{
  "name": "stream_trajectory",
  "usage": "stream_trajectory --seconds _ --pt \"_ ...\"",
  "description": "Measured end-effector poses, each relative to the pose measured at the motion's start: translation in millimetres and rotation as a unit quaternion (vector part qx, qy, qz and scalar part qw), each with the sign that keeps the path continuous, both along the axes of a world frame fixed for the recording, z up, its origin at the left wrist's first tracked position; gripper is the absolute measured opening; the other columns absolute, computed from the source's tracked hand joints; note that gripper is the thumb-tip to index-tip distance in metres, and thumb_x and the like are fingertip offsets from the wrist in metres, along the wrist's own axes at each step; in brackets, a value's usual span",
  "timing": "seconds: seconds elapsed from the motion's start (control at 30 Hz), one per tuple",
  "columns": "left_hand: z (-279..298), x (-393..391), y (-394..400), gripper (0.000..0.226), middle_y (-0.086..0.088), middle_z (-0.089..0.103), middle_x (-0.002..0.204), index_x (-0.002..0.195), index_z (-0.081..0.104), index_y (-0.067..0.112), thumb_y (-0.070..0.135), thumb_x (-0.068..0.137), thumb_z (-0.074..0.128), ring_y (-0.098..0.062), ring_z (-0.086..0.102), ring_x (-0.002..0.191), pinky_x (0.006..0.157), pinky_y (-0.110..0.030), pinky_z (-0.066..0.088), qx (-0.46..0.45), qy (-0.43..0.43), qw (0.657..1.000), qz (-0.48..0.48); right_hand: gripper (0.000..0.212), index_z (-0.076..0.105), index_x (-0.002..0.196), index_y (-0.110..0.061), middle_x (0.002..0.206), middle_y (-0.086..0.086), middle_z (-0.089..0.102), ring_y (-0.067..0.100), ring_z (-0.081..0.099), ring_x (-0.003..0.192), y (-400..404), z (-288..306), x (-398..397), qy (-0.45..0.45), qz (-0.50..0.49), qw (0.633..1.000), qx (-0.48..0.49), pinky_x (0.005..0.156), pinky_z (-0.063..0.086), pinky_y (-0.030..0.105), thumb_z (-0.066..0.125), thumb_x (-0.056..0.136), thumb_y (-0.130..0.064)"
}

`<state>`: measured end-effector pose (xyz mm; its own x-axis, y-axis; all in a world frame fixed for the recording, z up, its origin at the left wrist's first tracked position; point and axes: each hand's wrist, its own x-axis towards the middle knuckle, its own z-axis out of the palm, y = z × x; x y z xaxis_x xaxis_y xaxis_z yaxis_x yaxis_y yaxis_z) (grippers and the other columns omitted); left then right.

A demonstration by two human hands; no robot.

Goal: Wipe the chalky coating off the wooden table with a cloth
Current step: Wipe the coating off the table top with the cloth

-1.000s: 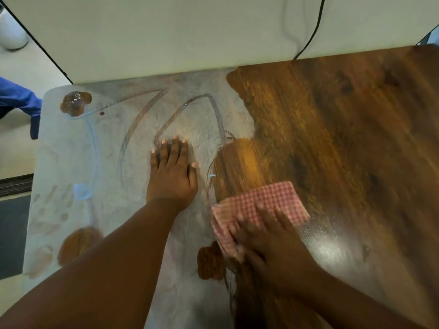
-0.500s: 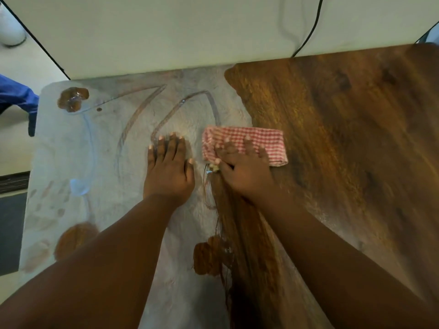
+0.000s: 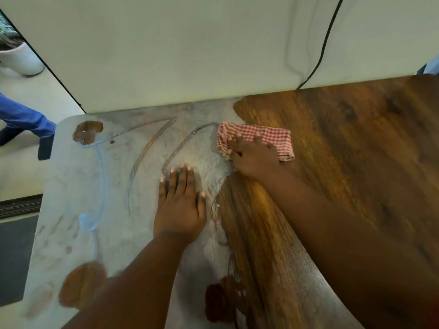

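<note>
The wooden table (image 3: 356, 148) is bare brown wood on its right half, and a pale chalky coating (image 3: 78, 186) covers its left half, crossed by curved streaks. A red-and-white checked cloth (image 3: 268, 136) lies folded near the far edge, at the border between coating and bare wood. My right hand (image 3: 254, 157) presses down on the cloth with spread fingers. My left hand (image 3: 180, 205) rests flat on the coating, fingers straight, just left of the wiped strip.
A white wall (image 3: 190, 48) stands behind the table's far edge, and a black cable (image 3: 325, 43) runs down it. At the far left a person's blue sleeve (image 3: 23, 119) and a white pot (image 3: 19, 60) show above the floor. Brown wiped patches (image 3: 88, 132) dot the coating.
My right hand has pushed the cloth away from me, from near the front up towards the far edge, baring a strip of wood. My left hand has stayed in place.
</note>
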<state>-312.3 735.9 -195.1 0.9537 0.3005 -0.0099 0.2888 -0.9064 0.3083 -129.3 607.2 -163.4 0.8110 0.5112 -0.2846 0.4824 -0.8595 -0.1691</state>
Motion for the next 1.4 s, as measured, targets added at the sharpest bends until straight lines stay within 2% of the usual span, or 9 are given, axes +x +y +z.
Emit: stream_trajectory --seconds 0.17,0.27,0.43,0.6,0.8,0.93,1.03,1.27,1.4 --pt "0 -1 0 0.066 -0.005 -0.005 0.16 0.146 -0.012 0.017 0.05 0.091 0.0 -0.018 -0.014 0.146 0.115 -0.035 -0.016 -0.018 -0.003 1.0 0.0 0.049 0.021 0.145 -0.049 0.154 -0.02 0.014 0.022 0.004 0.145 -56 -7 -63 -0.008 0.148 0.989 0.013 0.113 0.0 0.049 0.019 0.096 -0.055" --pt "-1 0 -1 0.066 -0.005 -0.006 0.16 0.147 -0.012 0.017 0.05 0.091 -0.001 -0.018 -0.015 0.146 0.116 -0.034 -0.015 -0.015 -0.003 1.0 0.002 0.044 0.02 0.139 -0.056 0.147 -0.03 0.009 0.015 0.002 0.145 -87 -2 -39 0.026 0.131 0.991 -0.003 0.112 0.002 0.043 0.022 0.095 -0.059" --pt "-1 2 -1 0.069 -0.005 -0.01 0.16 0.148 -0.01 0.016 0.051 0.09 -0.003 -0.018 -0.018 0.145 0.115 -0.036 -0.016 -0.006 0.012 1.0 0.006 0.047 0.026 0.145 -0.047 0.158 -0.009 0.017 0.029 0.013 0.144 -14 1 32 -0.01 0.024 1.0 -0.017 0.11 0.013 0.059 0.028 0.098 -0.051" --pt "3 3 -2 0.069 -0.005 -0.006 0.161 0.152 -0.001 0.015 0.048 0.093 0.006 -0.018 -0.015 0.146 0.116 -0.035 -0.015 -0.014 0.022 1.0 0.012 0.051 0.02 0.149 -0.039 0.159 -0.003 0.014 0.032 0.005 0.145 35 -4 8 0.01 0.067 0.998 -0.012 0.112 0.006 0.059 0.027 0.099 -0.046" --pt "1 2 1 0.068 -0.004 -0.006 0.161 0.153 -0.001 0.016 0.048 0.093 0.004 -0.016 -0.016 0.145 0.116 -0.035 -0.015 -0.015 0.018 1.0 0.005 0.049 0.016 0.135 -0.062 0.146 -0.032 0.007 0.01 -0.001 0.143 -54 -5 -32 0.057 0.152 0.986 0.036 0.113 -0.001 0.042 0.013 0.087 -0.072" --pt "1 1 0 0.068 -0.004 -0.008 0.16 0.152 -0.003 0.016 0.048 0.093 0.004 -0.015 -0.018 0.144 0.116 -0.036 -0.016 -0.003 0.023 1.0 0.005 0.045 0.029 0.139 -0.054 0.156 -0.002 0.023 0.031 0.022 0.141 -34 3 41 0.007 0.014 1.0 0.004 0.111 0.017 0.053 0.026 0.095 -0.063" --pt "2 1 0 0.069 -0.002 -0.009 0.16 0.152 -0.003 0.018 0.051 0.092 0.004 -0.014 -0.02 0.143 0.116 -0.034 -0.015 -0.014 0.019 1.0 0.009 0.044 0.042 0.14 -0.039 0.151 0.002 0.037 0.029 0.035 0.135 28 8 84 -0.014 -0.022 0.999 0.036 0.109 0.025 0.051 0.033 0.098 -0.051" --pt "5 1 -1 0.072 -0.002 -0.009 0.16 0.152 -0.004 0.018 0.052 0.089 -0.002 -0.014 -0.021 0.143 0.115 -0.034 -0.017 -0.003 0.023 1.0 0.009 0.042 0.039 0.14 -0.046 0.151 -0.012 0.034 0.022 0.017 0.143 43 -16 40 -0.02 0.116 0.988 0.097 0.113 0.008 0.048 0.034 0.098 -0.052" --pt "2 1 0 0.072 -0.003 -0.013 0.159 0.151 -0.008 0.017 0.052 0.088 -0.005 -0.015 -0.024 0.143 0.116 -0.036 -0.017 0.001 0.022 1.0 0.002 0.044 0.038 0.137 -0.053 0.155 0.0 0.029 0.028 0.023 0.141 9 -18 73 -0.03 0.05 0.995 0.083 0.112 0.013 0.045 0.037 0.094 -0.061"
